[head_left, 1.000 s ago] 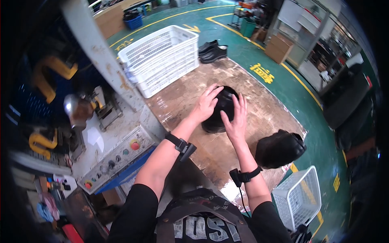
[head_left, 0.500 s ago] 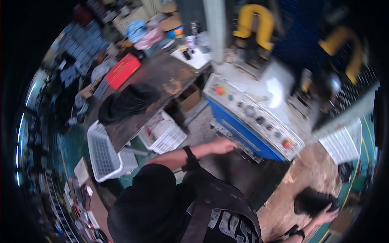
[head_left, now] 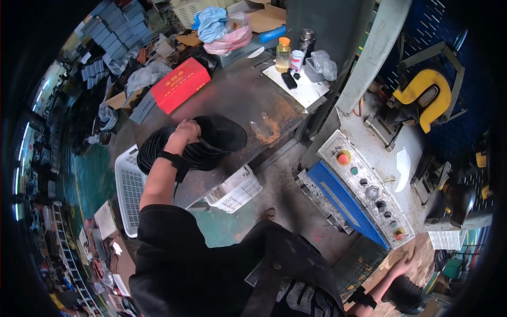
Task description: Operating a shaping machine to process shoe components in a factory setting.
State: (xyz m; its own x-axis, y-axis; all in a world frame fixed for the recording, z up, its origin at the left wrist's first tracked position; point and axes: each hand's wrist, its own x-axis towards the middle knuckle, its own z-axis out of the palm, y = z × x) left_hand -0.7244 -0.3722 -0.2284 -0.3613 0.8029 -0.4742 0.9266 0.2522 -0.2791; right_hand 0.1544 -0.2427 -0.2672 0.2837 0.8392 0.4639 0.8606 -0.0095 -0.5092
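On the dark metal table lies a nested stack of black, curved pieces that look like boot uppers (head_left: 219,140). My left hand (head_left: 186,133) is closed on the upper edge of one of them, its fingertips tucked inside the fold. Down at the lower right, my right hand (head_left: 402,266) is over the wooden board, somewhat blurred, with its fingers stretched out and nothing visible in them. Just below that hand stands another black, ribbed, boot-like bundle (head_left: 405,296); a small gap seems to part the two.
A machine with a button panel (head_left: 369,190) stands ahead right, with yellow clamps (head_left: 430,98) and a black foot form (head_left: 458,203). Behind the stack is a red box (head_left: 180,84). Bottles (head_left: 283,55) stand farther back. White baskets (head_left: 129,190) sit beside and under the table.
My left hand has moved from in front of the machine to the stack on the table and closed on it. My right hand has come off the black bundle. The view has turned left.
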